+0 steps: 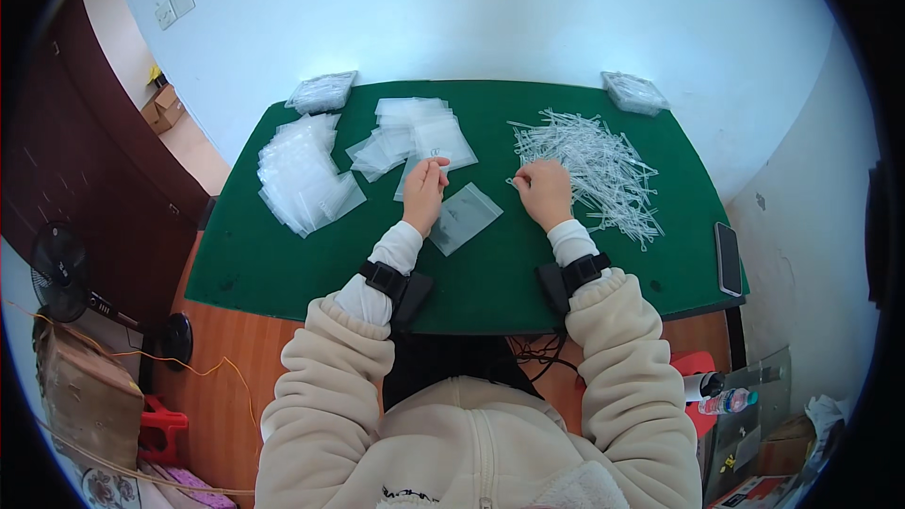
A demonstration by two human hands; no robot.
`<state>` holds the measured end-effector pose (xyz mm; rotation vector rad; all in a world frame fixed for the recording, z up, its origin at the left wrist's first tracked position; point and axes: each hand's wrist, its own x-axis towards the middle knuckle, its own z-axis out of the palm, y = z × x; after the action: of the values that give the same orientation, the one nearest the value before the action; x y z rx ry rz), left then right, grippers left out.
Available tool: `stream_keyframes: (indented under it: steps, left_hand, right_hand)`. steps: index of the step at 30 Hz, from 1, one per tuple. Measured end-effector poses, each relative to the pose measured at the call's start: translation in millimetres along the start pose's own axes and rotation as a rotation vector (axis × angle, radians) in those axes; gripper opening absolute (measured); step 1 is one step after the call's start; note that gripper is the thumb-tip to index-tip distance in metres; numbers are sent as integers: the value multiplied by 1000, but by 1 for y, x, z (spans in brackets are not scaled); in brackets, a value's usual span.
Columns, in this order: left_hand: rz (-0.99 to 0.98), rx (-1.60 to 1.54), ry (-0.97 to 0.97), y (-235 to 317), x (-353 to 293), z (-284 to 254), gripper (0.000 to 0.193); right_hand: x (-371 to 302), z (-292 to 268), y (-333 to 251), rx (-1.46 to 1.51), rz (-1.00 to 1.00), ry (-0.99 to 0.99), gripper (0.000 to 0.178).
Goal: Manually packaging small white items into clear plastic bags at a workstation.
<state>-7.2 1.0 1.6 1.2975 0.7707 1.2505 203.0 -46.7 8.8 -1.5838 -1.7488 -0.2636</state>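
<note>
My left hand (424, 196) is closed near the middle of the table, in front of the fanned clear plastic bags (443, 137). Small loops show just above its fingers, like the ends of clear looped sticks; the rest of them is hidden. My right hand (545, 192) is closed in a pinch at the left edge of a pile of thin clear looped sticks (603, 170), with a loop end at its fingertips. Between my wrists, nearer the left one, lies a single clear zip bag (466, 219).
More overlapping clear bags (304, 174) lie at the left of the green table (462, 287). Filled clear packs stand at the back left (322, 91) and back right (634, 92) corners. A phone (728, 259) rests at the right edge. A black fan (64, 269) stands left.
</note>
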Motion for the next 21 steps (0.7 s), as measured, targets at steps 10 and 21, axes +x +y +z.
stream_keyframes:
  steps: [10, 21]
  left_hand:
    - [-30, 41, -95, -3, -1, 3, 25]
    - [-120, -2, -242, 2, -6, 6, 26]
  right_hand:
    - [-11, 16, -3, -245, 41, -90, 7]
    - [4, 0, -21, 1091, 254, -28, 5]
